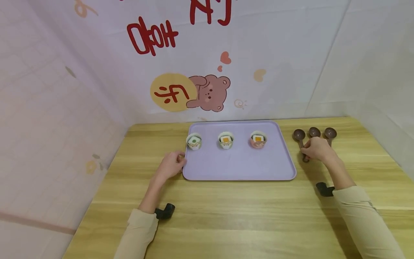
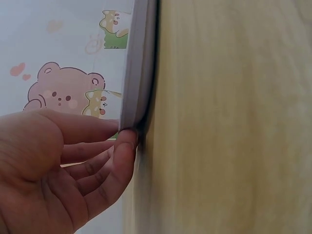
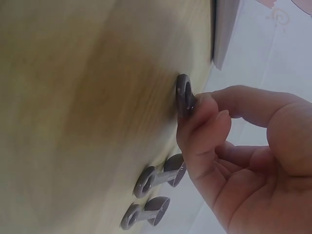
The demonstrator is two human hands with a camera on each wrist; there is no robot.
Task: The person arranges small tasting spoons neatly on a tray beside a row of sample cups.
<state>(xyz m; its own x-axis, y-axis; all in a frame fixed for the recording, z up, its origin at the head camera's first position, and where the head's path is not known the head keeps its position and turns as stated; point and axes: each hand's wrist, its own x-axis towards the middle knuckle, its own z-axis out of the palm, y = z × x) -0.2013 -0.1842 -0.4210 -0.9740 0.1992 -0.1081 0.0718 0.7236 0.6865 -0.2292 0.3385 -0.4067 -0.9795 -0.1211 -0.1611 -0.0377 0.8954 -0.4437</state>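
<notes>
My left hand point(image 1: 170, 166) is at the left edge of a lilac tray point(image 1: 239, 165). In the left wrist view its thumb and fingers pinch the tray's rim point(image 2: 134, 73). Farther right, my right hand point(image 1: 318, 148) pinches the handle of the leftmost brown measuring spoon point(image 1: 299, 135); the ring end of that handle point(image 3: 182, 95) pokes out past the fingertips in the right wrist view. Two more measuring spoons, a middle one point(image 1: 314, 132) and a right one point(image 1: 330, 133), lie beside it, their handles partly hidden by the hand in the head view.
Along the tray's back half stand a left cup point(image 1: 194, 145), a middle cup point(image 1: 225, 145) and a pink right cup point(image 1: 258, 144), each with a small whitish block inside. A wooden table point(image 1: 233, 216) carries everything. Behind it hangs a printed white cloth point(image 1: 278, 46).
</notes>
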